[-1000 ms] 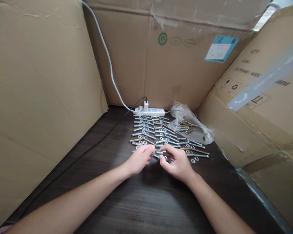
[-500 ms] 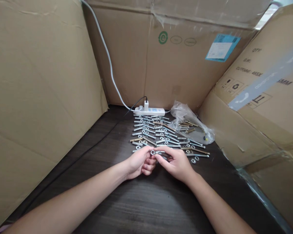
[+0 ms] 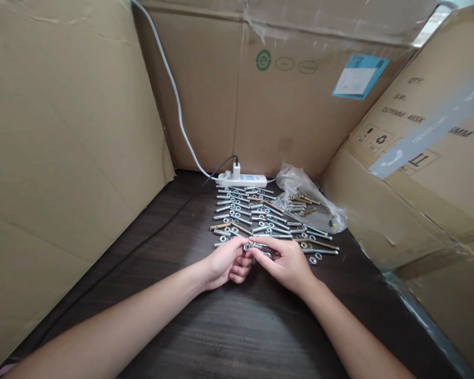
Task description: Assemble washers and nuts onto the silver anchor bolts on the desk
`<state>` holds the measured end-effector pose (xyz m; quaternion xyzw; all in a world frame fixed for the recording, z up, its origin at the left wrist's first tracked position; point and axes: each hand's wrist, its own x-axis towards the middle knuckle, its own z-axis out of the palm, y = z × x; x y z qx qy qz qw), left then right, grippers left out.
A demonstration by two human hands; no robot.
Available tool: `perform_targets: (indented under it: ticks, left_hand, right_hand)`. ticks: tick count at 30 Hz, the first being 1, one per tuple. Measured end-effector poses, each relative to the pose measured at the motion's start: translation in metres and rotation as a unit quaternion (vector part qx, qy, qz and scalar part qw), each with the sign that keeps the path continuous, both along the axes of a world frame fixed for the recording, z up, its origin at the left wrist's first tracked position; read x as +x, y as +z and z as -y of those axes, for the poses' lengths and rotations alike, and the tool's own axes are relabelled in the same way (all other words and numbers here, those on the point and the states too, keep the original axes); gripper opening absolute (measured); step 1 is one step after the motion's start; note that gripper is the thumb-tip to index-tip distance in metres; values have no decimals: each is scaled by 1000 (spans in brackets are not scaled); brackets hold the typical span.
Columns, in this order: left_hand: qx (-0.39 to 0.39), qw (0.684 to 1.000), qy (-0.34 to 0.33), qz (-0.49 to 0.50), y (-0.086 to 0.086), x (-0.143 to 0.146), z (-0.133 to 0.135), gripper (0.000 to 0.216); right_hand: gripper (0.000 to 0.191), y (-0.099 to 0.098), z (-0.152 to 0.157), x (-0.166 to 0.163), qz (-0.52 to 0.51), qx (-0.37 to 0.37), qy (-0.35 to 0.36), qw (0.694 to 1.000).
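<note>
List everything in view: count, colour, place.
Cardboard boxes: three, brown, left, rear and right
Label: one, blue and white, rear box
Tape: several strips, translucent, on boxes
Power strip: one, white, table's far end
Charger: one, white, on power strip
Thick cable: one, white, above power strip
Thin cable: one, black, left of rows
Rods: many, silver, some brass-coloured, in rows
Nuts and washers: many, silver, among rods
Plastic bag: one, clear, right of rows
Bolts: several, silver and brass-coloured, at bag
Tabletop: one, dark brown, underneath
Fastener: one, silver, between both hands
Left hand: one, on fastener
Right hand: one, on fastener
</note>
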<state>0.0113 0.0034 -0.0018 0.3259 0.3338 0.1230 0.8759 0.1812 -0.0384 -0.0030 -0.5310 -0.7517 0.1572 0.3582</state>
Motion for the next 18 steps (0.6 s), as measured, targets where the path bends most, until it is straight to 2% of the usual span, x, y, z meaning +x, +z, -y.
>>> perform_targets:
  ticks: [6,18]
  left_hand:
    - [-2,1000,-3,6,0,0,0,27]
    - [9,1000,-6,1,4,0,1,31]
  right_hand:
    - [23,-1,1,0,-7,6,-15,1000]
    - [20,0,-1,1,-10,-1,6,1000]
